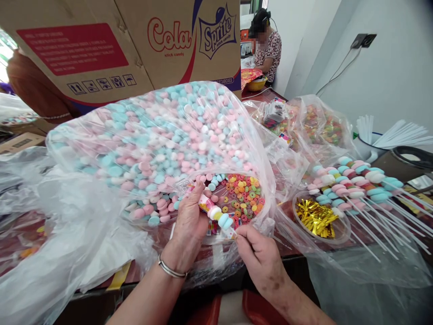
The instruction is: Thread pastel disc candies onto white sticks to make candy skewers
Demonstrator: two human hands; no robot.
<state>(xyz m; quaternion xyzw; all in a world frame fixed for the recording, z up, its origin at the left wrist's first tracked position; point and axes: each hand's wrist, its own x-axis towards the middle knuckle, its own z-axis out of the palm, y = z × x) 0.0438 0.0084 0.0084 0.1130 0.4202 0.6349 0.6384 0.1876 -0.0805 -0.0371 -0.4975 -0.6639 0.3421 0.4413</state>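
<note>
Left hand (189,221): bare, no glove and no ring shown; knuckles and back of the hand are seen from above. Left wrist: one thin silver-toned metal bangle (171,269) is worn, plain and smooth, with a narrow double-band look, seated just behind the hand. Left forearm: uncovered; no sleeve is seen up to the lower picture edge.

Right hand (260,255): bare, no glove, ring or watch shown. Right wrist and forearm, to the right of the bangle: uncovered, nothing worn. Clothing: a red garment (257,309) with a pale centre panel is glimpsed below the bangle, between the two forearms; its cut cannot be told.
</note>
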